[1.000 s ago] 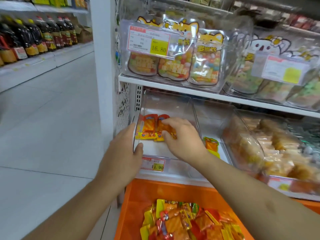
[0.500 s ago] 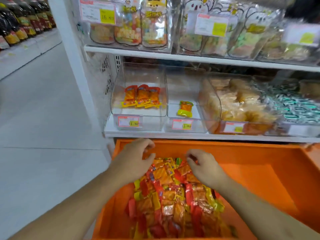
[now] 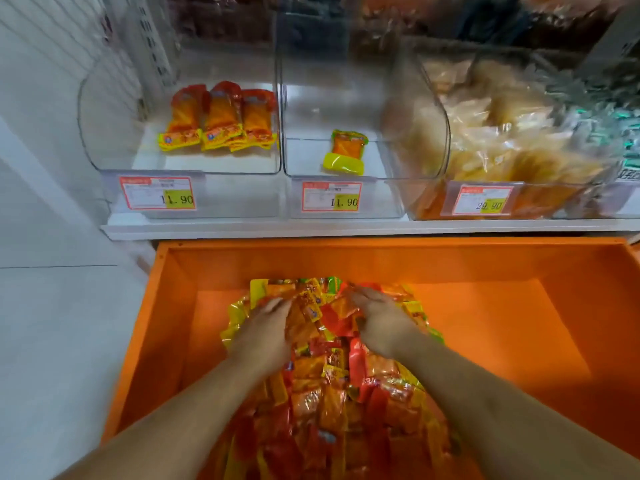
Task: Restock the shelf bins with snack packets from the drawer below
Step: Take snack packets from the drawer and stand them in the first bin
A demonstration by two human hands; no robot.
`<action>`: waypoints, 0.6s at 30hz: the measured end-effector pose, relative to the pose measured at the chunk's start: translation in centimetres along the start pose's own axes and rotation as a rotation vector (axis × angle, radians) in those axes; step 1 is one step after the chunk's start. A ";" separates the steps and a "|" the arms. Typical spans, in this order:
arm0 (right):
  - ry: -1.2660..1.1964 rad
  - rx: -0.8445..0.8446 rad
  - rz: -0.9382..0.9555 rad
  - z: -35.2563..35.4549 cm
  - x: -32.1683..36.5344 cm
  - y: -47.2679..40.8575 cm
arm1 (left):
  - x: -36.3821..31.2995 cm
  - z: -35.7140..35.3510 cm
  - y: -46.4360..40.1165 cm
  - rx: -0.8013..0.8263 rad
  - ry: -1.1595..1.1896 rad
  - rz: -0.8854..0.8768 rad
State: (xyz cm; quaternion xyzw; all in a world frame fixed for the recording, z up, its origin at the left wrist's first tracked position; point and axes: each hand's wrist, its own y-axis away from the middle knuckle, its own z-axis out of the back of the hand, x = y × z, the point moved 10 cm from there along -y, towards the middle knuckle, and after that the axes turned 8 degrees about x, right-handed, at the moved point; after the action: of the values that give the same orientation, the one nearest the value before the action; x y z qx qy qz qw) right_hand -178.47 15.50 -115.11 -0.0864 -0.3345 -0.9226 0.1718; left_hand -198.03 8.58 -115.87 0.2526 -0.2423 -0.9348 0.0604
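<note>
Where packets [image 3: 322,393] pile, both hands.

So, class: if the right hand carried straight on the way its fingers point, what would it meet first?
The right hand points up-left across the packet pile toward the left hand; probably more packets first, then that hand's fingers, though depth is unclear.

A pale tiled floor [image 3: 52,323] fills the left side, with a thin dark seam running across it. A white perforated upright [image 3: 152,39] rises at the shelf's left end. On the right stands a clear tub [image 3: 429,98] heaped with pale, cellophane-wrapped biscuits [image 3: 502,133], and its front carries a price tag [image 3: 485,200] reading 29.90. Further right lie blurred green-and-silver wrapped sweets [image 3: 613,109]. Dark, blurred goods [image 3: 311,19] sit along the top edge.
</note>
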 end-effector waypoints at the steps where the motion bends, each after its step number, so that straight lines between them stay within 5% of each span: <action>1: 0.048 0.021 -0.001 -0.6 -0.3 -1.1 | 0.2 -0.6 -0.6 0.003 -0.011 0.007; 5: 0.144 0.078 0.003 -2.9 -0.7 -3.2 | 0.1 -1.9 -1.9 -0.009 -0.125 0.052; 10: 0.253 -0.058 -0.005 -2.5 0.1 -2.4 | -0.4 -2.2 -2.2 -0.038 -0.264 0.071; 18: 0.040 -0.076 0.009 1.4 1.2 1.2 | 3.1 0.2 -0.5 -0.044 0.118 0.218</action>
State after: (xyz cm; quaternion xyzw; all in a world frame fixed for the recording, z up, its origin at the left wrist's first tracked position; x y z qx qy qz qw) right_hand -179.04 15.26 -113.00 -0.0757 -0.2952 -0.9354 0.1793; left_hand -200.79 8.40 -117.34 0.2781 -0.2437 -0.9113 0.1812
